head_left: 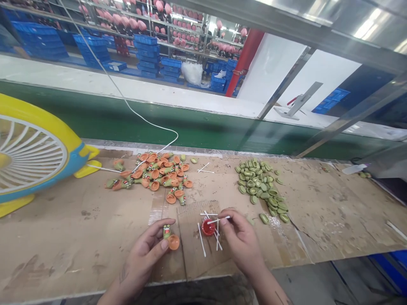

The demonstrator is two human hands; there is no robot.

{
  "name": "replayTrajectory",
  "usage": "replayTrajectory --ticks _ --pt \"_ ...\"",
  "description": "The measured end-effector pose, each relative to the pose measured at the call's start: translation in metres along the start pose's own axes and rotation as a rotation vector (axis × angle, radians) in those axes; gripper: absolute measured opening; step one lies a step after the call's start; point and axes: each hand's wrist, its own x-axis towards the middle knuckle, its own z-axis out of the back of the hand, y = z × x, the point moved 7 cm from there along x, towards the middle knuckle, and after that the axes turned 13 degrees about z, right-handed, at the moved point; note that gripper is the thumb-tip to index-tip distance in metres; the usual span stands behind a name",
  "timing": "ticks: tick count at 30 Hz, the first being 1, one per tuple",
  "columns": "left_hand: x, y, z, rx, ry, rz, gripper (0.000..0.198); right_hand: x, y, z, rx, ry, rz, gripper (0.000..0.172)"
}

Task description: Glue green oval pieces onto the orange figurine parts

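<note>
My left hand [144,254] is closed on a small green and orange toy figure [170,237] with an orange cup-shaped end, held just above the cardboard. My right hand [240,237] pinches a white cotton swab [218,220] whose tip points at a small red cap [208,228] on the bench. Several more swabs [201,239] lie around the cap.
A pile of orange and green figures [155,173] lies at the back centre, a pile of green shell pieces [260,188] to the right. A yellow and blue fan [28,154] stands at the left, with a white cable [143,116]. A green conveyor [190,125] runs behind.
</note>
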Motion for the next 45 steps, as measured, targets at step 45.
replayTrajectory --ticks 45 --pt "-0.036 0.000 -0.019 -0.019 0.180 -0.256 0.025 -0.014 0.092 -0.042 0.188 0.170 0.284 0.038"
